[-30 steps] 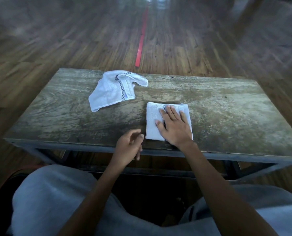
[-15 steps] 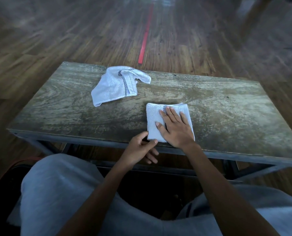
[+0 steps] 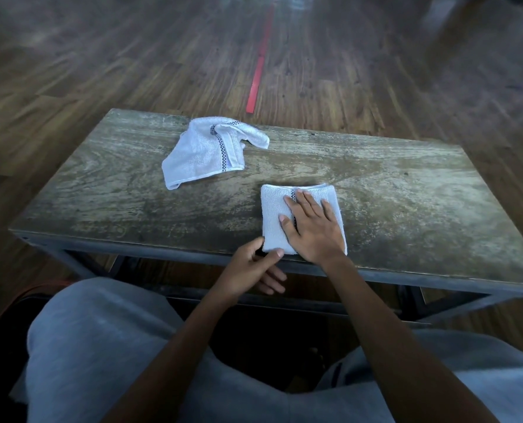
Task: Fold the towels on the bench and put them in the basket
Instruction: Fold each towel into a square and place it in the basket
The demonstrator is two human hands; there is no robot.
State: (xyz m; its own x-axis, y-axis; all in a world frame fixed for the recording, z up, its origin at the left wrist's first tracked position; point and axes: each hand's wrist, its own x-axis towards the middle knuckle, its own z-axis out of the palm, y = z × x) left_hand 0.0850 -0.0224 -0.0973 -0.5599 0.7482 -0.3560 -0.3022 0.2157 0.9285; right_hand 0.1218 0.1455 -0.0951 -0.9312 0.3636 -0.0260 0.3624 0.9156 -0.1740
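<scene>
head: folded towel (image 3: pixel 271 209) square, white (checked stripe)

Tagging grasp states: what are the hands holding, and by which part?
Left hand pinches the folded towel by its near-left corner, at the front edge of the bench. Right hand lies flat on top, pressing, gripping nothing.
</scene>
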